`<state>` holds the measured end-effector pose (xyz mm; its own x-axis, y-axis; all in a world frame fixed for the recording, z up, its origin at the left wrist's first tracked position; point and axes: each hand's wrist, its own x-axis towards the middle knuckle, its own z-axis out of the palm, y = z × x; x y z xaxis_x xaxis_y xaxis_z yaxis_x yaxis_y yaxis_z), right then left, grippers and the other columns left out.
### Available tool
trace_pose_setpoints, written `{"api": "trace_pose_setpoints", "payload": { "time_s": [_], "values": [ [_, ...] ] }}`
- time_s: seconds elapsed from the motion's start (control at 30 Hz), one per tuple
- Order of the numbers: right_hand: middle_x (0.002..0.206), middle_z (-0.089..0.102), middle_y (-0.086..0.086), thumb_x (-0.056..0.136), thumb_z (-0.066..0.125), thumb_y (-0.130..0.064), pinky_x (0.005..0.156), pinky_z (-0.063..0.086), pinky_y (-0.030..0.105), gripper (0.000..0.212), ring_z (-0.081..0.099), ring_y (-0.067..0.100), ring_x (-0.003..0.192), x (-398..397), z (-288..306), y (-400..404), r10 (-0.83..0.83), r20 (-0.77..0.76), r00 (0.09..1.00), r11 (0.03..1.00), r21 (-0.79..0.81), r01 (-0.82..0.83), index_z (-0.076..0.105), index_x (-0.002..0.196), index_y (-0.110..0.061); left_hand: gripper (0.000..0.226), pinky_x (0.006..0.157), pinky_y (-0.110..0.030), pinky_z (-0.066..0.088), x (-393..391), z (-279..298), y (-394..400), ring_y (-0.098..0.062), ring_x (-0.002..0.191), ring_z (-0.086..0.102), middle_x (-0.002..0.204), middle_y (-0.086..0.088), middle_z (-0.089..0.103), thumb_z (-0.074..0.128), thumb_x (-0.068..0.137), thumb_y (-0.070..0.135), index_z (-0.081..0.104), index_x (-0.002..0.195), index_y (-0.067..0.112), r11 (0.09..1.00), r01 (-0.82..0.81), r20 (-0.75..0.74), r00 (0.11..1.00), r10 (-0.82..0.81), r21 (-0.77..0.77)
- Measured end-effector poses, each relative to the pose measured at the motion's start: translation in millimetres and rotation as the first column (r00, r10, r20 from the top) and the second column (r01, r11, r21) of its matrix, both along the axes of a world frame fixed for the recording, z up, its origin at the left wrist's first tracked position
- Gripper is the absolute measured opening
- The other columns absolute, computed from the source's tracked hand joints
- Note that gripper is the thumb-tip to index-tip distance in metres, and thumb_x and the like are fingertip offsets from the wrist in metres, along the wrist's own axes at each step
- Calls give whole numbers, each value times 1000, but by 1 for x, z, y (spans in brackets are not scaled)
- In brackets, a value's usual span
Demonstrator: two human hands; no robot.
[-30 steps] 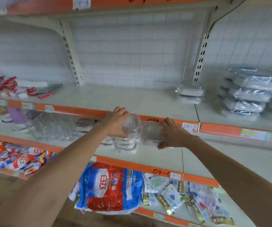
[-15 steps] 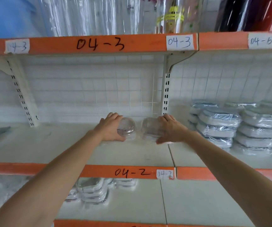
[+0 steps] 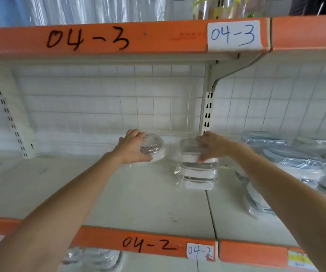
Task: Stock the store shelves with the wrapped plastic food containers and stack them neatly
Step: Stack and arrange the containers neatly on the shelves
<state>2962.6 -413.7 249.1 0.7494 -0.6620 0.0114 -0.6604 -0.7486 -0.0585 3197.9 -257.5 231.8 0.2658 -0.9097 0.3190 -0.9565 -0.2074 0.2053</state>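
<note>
At the far left a slotted upright [image 3: 11,122] runs up the white wire-grid back panel [image 3: 99,107], well left of any fingers. The left hand [image 3: 133,147] reaches onto the cream shelf [image 3: 138,201] edged with the orange strip marked "04-2" [image 3: 148,245]. Its fingers [image 3: 136,132] curl over the far rim of a round wrapped container [image 3: 154,149] and the thumb presses the near edge, so the hand grips it; the container sits tilted, its ribbed clear lid turned toward the camera, its lower edge at or just above the shelf surface; I cannot tell which.

Just right of those fingers, with a small gap between, stands a stack of rectangular wrapped containers [image 3: 197,176], three high, in loose clear film. The right hand [image 3: 211,147] clasps the top one [image 3: 188,149], fingers [image 3: 205,139] wrapped over its far side and the thumb low on the near side. A second slotted upright [image 3: 208,112] rises directly behind these fingers.

Right of the right hand, near its wrist and forearm, lie piles of oval wrapped containers with grey-blue lids [image 3: 295,160], stacked several deep. Overhead runs the orange shelf edge marked "04-3" [image 3: 87,39] with a white label [image 3: 233,35].
</note>
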Motion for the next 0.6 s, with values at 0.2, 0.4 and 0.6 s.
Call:
{"api": "trace_pose_setpoints", "payload": {
  "time_s": [0.2,0.4,0.6],
  "values": [
    [140,34,8,76,74,-44,106,31,34,93,37,27,127,-3,-11,-8,-3,0,1000,997,79,3,24,148,-14,97,104,-39,32,0,21,-22,-15,125,28,124,3,37,61,55,60,37,140,20,997,67,-35,997,-66,24],
    [153,22,4,74,70,-56,114,25,37,104,26,24,139,-18,6,-5,-41,-1,999,992,117,41,13,151,-14,93,105,-44,32,-38,35,-65,-18,126,29,130,2,37,75,67,53,34,143,19,979,204,9,979,-204,-17],
    [155,19,6,83,67,-42,113,22,36,95,22,22,141,-53,37,0,-115,-10,993,993,-3,115,9,150,-10,80,103,-43,33,-87,42,-101,-19,125,33,132,-1,40,74,71,49,37,135,17,943,333,33,942,-333,-13]
  ]
}}
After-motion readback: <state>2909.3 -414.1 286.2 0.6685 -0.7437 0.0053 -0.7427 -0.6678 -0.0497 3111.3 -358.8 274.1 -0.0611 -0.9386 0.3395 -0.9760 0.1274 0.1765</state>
